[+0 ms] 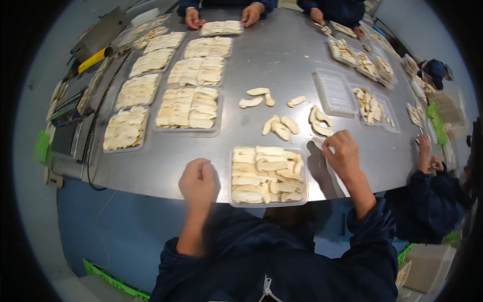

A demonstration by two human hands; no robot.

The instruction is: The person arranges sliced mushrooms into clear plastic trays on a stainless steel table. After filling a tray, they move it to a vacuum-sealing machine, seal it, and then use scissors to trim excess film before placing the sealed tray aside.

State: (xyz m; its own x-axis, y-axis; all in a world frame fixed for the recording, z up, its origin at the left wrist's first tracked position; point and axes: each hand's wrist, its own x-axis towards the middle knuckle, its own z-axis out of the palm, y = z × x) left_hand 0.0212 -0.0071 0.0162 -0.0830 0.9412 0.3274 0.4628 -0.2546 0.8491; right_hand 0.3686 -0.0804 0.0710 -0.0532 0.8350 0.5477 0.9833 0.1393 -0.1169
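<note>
Before me at the table's near edge lies a clear plastic tray (231, 177) filled with pale slices, apparently mushroom (271, 166), laid in overlapping rows. Left of it, my left hand (197, 181) hovers slightly blurred, fingers curled in, with nothing visible in it. My right hand (341, 153) is beyond the tray's right side, fingers bent down. A pale slice (319, 139) shows by its fingertips; whether they grip it is hidden. Just past the tray are a loose cluster of slices (281, 127) and some curved slices (320, 120). Several more (256, 97) lie farther off.
Filled trays (186, 107) stand in two columns on the left of the steel table (260, 64). An empty clear tray (336, 92) and a part-filled tray (368, 105) sit at right. Co-workers' hands (253, 14) are across the table and at right (424, 147). A scale (68, 141) stands left.
</note>
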